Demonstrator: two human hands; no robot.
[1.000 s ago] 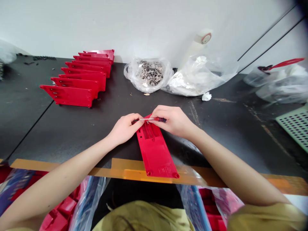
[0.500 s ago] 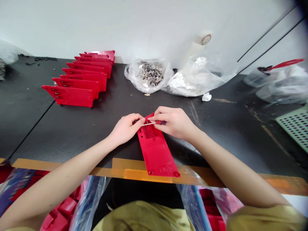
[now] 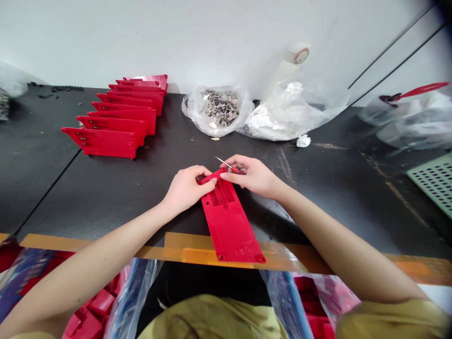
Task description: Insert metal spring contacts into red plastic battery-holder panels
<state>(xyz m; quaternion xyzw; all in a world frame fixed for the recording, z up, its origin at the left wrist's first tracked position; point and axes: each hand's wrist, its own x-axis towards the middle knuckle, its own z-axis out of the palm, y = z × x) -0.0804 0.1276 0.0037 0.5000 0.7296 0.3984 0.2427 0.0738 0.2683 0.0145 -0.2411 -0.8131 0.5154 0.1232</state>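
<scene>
A red plastic panel [image 3: 235, 230] lies on the black table, its near end over the taped front edge. My left hand [image 3: 189, 188] grips its far left corner, the thumb pressing on the panel beside the recessed slots. My right hand [image 3: 252, 175] is closed around a small screwdriver with a red handle [image 3: 236, 170]. The thin metal shaft [image 3: 224, 163] points up and to the left, above the far end of the panel. My right thumb touches the panel's far right corner. Whatever small part lies under my left thumb is mostly hidden.
A row of red panels [image 3: 109, 142] stands on the left. At the back are a bag of small metal parts [image 3: 222, 108] and a bag of white pieces [image 3: 271, 122]. A green perforated tray [image 3: 434, 181] is at the right. Red parts [image 3: 93, 310] lie below the table edge.
The screwdriver shaft has swung up off the slots and now points away from the panel. My right hand has shifted slightly, and my left thumb has moved right onto the panel.
</scene>
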